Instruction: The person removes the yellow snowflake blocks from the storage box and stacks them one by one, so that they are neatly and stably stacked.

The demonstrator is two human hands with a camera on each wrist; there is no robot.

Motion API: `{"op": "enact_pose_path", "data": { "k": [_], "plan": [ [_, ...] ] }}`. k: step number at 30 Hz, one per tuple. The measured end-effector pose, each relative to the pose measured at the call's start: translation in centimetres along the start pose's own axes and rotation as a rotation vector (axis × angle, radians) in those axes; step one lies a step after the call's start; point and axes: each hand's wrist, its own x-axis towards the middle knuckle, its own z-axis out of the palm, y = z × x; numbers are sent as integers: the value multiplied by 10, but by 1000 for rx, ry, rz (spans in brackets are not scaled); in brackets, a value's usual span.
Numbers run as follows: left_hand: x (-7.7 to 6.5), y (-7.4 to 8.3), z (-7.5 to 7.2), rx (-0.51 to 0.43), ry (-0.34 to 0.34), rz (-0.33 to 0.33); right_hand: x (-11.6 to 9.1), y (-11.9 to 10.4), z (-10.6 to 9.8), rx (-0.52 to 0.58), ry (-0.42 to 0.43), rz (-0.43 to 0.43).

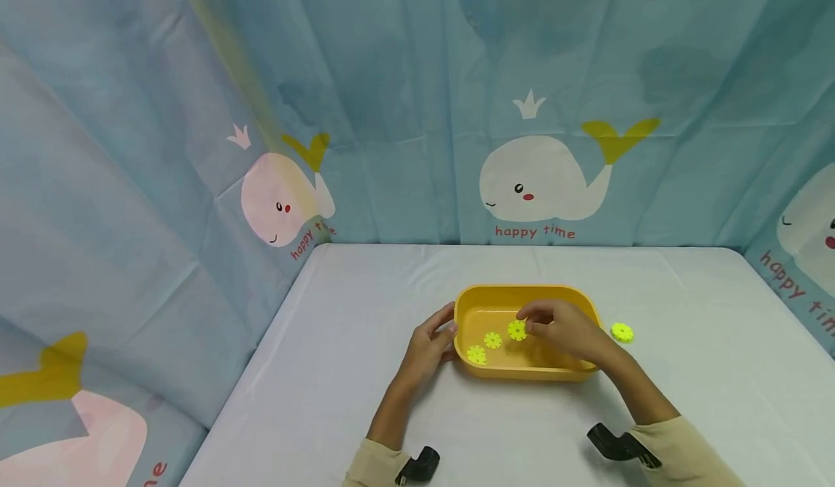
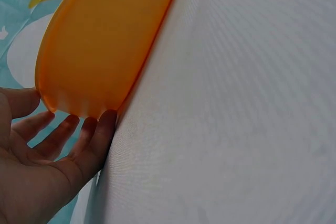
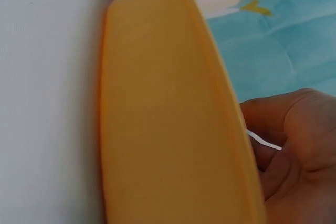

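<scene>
A yellow-orange plastic tray [image 1: 522,372] stands on the table. My left hand [image 1: 427,349] touches its left end, fingertips spread against the outer wall [image 2: 84,109] and the thumb up at the rim. Inside the tray, my right hand [image 1: 561,327] reaches in over the right side and pinches a neon-yellow notched disc [image 1: 517,330] at its edge. Two similar pieces, a small disc [image 1: 492,340] and another notched piece [image 1: 477,355], lie toward the tray's left end. In the right wrist view, the tray wall [image 3: 163,103] partly hides the right hand [image 3: 299,150].
Another neon-yellow disc [image 1: 622,333] lies on the white tabletop [image 1: 313,400], just right of the tray. Blue cloth with whale prints [image 1: 541,179] hangs behind the table and along its sides. Black wrist cameras [image 1: 420,465] sit at both sleeves.
</scene>
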Motion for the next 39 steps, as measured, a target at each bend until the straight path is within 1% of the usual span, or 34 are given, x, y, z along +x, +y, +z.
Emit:
{"op": "enact_pose_path", "data": {
  "k": [3, 6, 11, 15, 19, 26, 33, 39],
  "plan": [
    [0, 0, -1, -7, -1, 4, -6, -2, -10, 31, 17, 17],
    [-1, -1, -1, -16, -2, 5, -13, -3, -19, 40, 38, 19],
    [-1, -1, -1, -17, -1, -2, -25, 1, -34, 42, 64, 36],
    [-1, -2, -1, -15, -5, 3, -34, 9, -45, 47, 99, 53],
    [-2, -1, -1, -7, -13, 13, -43, 17, -55, 47, 153, 72],
    [-1, 0, 0, -6, -9, 5, -55, 31, -69, 36, 243, 103],
    [-1, 0, 1, -4, -6, 3, -66, 48, -80, -11, 283, 173],
    [-2, 1, 1, 17, -1, 6, -71, 61, -85, -40, 295, 226]
  ]
}}
